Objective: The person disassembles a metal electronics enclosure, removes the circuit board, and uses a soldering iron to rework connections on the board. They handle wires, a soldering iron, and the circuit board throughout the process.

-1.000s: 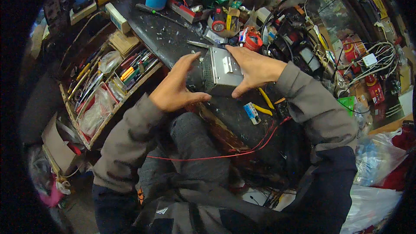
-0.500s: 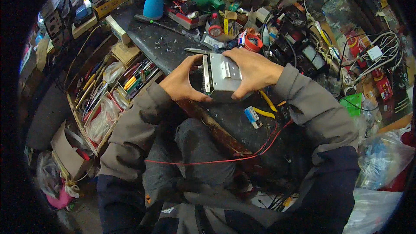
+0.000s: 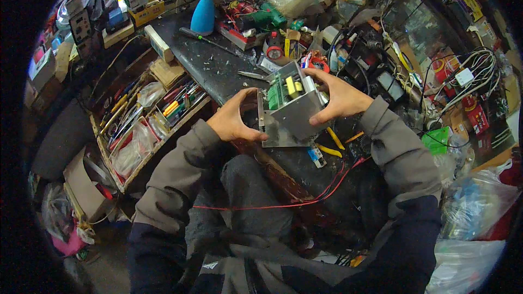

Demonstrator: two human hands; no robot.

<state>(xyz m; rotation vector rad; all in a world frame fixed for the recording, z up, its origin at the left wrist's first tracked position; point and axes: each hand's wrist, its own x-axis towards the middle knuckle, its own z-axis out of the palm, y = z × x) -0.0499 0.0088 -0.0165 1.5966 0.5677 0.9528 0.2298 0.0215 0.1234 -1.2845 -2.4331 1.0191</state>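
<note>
**Gripping a boxy grey sheet-metal electronic unit point(image 3: 294, 117) from both sides**

The black-topped workbench point(image 3: 204, 61), scattered with small debris, forms the ground of the view. Over its near edge the unit is held at a tilt, its uncovered interior turned upward; whether its lower edge touches the bench cannot be told. The casing appears stiff and probably of moderate weight, denser wherever wound parts sit. Its smooth panels may prove slippery, and thin metal rims could be sharp.

The bare left hand point(image 3: 234, 121) grasps the left-hand side plate, thumb at the lower end and fingers at the upper. The bare right hand point(image 3: 344, 99) clasps the opposite end, thumb pressed near the panel's corner, fingers curled over the top; their tips are partly hidden. Such a two-ended hold on the outer metal seems the soundest, since it spreads the load.

Below the unit lie pliers with curved yellow handles point(image 3: 329, 150) and, just beside them, a small blue-and-white box point(image 3: 316, 157).

Smallest are the exposed green component point(image 3: 273, 97) and yellow block-shaped components point(image 3: 295, 86), likely the fragile portion and best left free of finger pressure.
</note>
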